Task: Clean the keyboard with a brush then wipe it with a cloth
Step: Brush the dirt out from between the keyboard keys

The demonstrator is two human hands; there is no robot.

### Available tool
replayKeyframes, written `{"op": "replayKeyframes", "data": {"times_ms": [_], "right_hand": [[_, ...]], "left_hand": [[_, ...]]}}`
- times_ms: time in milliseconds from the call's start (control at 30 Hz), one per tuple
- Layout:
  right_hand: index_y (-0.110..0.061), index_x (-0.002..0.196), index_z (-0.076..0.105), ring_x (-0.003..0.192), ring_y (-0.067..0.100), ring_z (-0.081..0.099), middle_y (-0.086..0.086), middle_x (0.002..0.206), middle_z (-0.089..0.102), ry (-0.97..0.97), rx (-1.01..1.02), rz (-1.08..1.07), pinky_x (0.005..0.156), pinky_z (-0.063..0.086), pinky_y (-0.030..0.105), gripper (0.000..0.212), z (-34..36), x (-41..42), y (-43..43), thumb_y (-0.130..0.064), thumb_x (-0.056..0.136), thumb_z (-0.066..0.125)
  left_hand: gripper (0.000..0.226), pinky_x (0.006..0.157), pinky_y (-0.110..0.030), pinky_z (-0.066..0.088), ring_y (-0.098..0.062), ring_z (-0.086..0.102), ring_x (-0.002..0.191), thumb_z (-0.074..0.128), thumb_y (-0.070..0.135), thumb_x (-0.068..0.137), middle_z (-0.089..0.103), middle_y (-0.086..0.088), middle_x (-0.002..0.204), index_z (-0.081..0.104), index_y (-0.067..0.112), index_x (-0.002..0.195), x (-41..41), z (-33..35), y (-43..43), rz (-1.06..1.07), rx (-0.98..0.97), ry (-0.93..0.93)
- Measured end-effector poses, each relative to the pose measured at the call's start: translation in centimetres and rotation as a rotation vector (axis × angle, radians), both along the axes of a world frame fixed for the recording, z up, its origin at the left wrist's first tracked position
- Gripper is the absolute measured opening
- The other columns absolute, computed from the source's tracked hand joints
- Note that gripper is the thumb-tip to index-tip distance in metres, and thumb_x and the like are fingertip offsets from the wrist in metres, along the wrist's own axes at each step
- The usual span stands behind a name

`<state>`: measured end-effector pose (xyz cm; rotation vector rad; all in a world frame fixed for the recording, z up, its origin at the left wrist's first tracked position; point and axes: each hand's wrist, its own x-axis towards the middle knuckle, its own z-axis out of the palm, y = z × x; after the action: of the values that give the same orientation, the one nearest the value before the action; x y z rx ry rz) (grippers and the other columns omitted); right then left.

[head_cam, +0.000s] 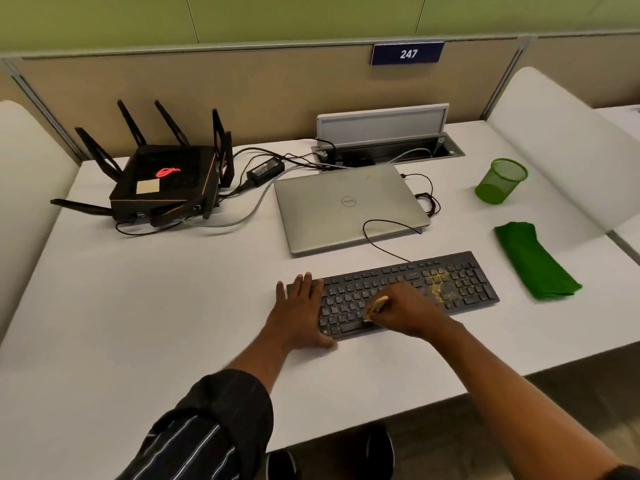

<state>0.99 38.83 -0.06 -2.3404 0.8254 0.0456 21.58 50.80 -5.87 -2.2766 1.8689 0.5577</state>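
Brush in R hand over kbd (L hand at end)

Your black keyboard, yellow-speckled at right, lies flat; pale-handled brush tilted over its keys; folded green cloth just beside, right.

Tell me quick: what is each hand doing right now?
Left hand: open, fingers flat, resting on the left end of the keyboard.
Right hand: closed, fingers curled round the brush.
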Motion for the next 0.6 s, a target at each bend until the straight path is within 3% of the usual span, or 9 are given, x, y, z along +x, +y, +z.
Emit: {"op": "replayKeyframes", "data": {"times_ms": [200, 267, 367, 433, 600], "right_hand": [[-0.019, 0.101, 0.076, 0.079, -0.001, 0.066, -0.003, 0.094, 0.076, -0.057, 0.009, -0.132, 0.069, 0.05, 0.011, 0.014, 0.2, 0.8, 1.1, -0.019, 0.089, 0.07], [-0.017, 0.1, 0.076, 0.081, 0.002, 0.067, -0.001, 0.094, 0.076, -0.053, -0.003, -0.163, 0.073, 0.054, 0.016, 0.013, 0.2, 0.7, 1.3, -0.018, 0.088, 0.07], [-0.014, 0.094, 0.076, 0.08, 0.01, 0.069, 0.001, 0.089, 0.076, -0.04, -0.001, -0.097, 0.077, 0.058, 0.033, 0.01, 0.0, 1.6, 2.8, -0.019, 0.088, 0.069], [-0.014, 0.092, 0.076, 0.078, 0.01, 0.069, 0.0, 0.087, 0.076, -0.049, -0.001, -0.038, 0.075, 0.058, 0.035, 0.011, -0.1, 2.6, 3.9, -0.02, 0.089, 0.068], [-0.015, 0.098, 0.077, 0.071, -0.004, 0.065, -0.003, 0.089, 0.075, -0.13, 0.01, -0.135, 0.065, 0.051, 0.012, 0.013, 0.4, 3.4, 4.1, -0.016, 0.088, 0.07]], "left_hand": [[0.134, 0.124, -0.056, -0.002, -0.03, -0.012, 0.156, 0.065, 0.081, 0.073, -0.013, -0.012, 0.169, -0.013, 0.016, 0.16, 1.1, -0.2, 0.6, -0.049, -0.014, 0.028], [0.134, 0.124, -0.056, -0.003, -0.029, -0.012, 0.156, 0.065, 0.081, 0.072, -0.014, -0.012, 0.169, -0.013, 0.017, 0.16, 1.5, -0.4, 0.9, -0.052, -0.024, 0.04], [0.134, 0.124, -0.055, -0.003, -0.031, -0.012, 0.155, 0.065, 0.081, 0.073, -0.014, -0.013, 0.169, -0.013, 0.018, 0.16, 1.6, -0.6, 1.0, -0.056, -0.031, 0.047], [0.133, 0.125, -0.054, -0.002, -0.032, -0.012, 0.155, 0.065, 0.081, 0.073, -0.014, -0.014, 0.169, -0.014, 0.018, 0.16, 1.5, -0.5, 1.0, -0.064, -0.037, 0.048], [0.132, 0.125, -0.053, -0.002, -0.031, -0.012, 0.155, 0.065, 0.08, 0.075, -0.014, -0.013, 0.168, -0.015, 0.019, 0.16, 2.0, -0.5, 1.4, -0.064, -0.038, 0.05]]}}
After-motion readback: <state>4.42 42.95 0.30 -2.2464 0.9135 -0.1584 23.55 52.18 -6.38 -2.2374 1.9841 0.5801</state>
